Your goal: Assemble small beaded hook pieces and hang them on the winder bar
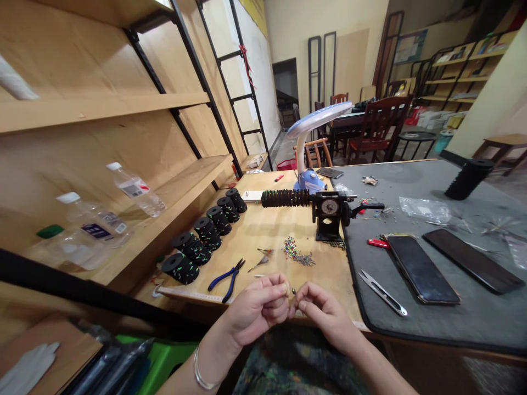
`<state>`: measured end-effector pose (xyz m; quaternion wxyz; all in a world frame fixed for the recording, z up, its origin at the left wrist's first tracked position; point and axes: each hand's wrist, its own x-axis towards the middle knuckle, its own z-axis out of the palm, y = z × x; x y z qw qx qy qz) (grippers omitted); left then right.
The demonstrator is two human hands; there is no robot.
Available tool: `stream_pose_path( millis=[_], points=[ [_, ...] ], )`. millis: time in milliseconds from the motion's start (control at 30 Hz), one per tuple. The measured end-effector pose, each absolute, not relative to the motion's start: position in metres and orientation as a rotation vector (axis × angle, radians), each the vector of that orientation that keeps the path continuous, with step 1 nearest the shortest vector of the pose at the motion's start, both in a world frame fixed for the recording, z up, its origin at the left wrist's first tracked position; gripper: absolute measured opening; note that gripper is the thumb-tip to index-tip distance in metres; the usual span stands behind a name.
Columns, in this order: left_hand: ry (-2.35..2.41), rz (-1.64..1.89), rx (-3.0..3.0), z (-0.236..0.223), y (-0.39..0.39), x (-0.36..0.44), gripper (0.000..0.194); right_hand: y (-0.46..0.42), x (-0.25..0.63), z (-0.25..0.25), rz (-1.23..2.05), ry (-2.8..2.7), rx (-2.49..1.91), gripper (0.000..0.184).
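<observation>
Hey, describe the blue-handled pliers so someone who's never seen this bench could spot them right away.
Find the light wooden bench beside the tall shelves. Near its front edge, by the row of black spools, lie pliers with blue handles splayed in a V. No other tool on the wood has blue handles.

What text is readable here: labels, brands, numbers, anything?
Nothing can be read for certain.
Blue label on the plastic water bottle: too blurred to read.
Tape measure along the bench edge: markings too small to read.
Dial on the black metal bench fixture: too small to read.
</observation>
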<state>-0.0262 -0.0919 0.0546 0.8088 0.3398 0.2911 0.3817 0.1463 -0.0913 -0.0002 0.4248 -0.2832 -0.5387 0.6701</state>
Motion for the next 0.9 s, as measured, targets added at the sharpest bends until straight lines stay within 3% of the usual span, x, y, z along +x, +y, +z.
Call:
stream_pose_path(
  millis=[900],
  points=[
    [0.578, 0.806, 0.69, 0.0522, -0.0913, -0.0246, 0.019, -0.0908, 0.1465, -0.0037, 1.732, -1.314, -0.714, 0.032]
  ],
)
